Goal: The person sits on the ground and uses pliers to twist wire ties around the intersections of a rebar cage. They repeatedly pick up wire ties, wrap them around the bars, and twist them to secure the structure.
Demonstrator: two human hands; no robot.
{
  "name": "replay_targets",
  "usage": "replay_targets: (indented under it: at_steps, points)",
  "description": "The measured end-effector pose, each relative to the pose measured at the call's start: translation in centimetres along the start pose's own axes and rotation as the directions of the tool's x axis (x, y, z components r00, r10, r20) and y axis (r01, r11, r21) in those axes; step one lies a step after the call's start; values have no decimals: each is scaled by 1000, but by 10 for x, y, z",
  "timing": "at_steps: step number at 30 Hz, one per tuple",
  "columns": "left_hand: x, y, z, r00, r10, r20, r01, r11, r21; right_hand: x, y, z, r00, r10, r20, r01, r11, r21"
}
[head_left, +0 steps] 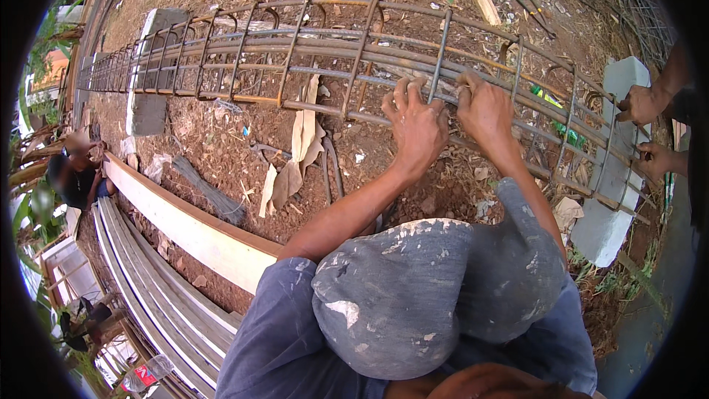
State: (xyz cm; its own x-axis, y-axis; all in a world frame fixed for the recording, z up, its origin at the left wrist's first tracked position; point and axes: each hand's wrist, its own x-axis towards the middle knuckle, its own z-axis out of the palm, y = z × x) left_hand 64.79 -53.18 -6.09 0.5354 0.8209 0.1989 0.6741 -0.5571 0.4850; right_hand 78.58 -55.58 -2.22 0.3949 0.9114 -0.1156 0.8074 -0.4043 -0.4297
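A long rebar cage (317,46) of rusty bars and square stirrups stretches across the view in front of me. My left hand (417,122) has its fingers curled over the long bars, just left of a grey stirrup (443,43). Close by on the stirrup's other side, my right hand (484,112) bends its fingers over the same bars. Both hands are closed on the cage, and their fingertips are partly hidden. At the cage's right end, another person's hands (642,105) hold the bars.
Concrete blocks (613,170) (151,103) lie under both ends of the cage. Pincers (330,166), a bundle of tie wire (210,191) and torn brown paper (299,148) are on the soil. At left are a wooden plank (192,223), concrete posts (159,273) and a crouching person (74,174).
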Motion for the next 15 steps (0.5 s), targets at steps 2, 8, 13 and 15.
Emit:
replay_targets:
  at_steps: [2,8,13,15]
  points:
    - [-2,-1,3,999,-16,-35,16,1000,-17,1,-2,-11,995,72,64,-72,997,-5]
    - [-3,9,2,998,-16,-63,14,1000,-28,-19,29,-14,976,190,103,-216,895,391]
    - [-12,12,-23,998,5,-57,-11,996,-94,-8,-6,10,984,76,162,-152,831,535]
    - [-12,4,-35,999,-13,-33,8,987,-159,-10,-17,12,965,88,247,-227,754,617]
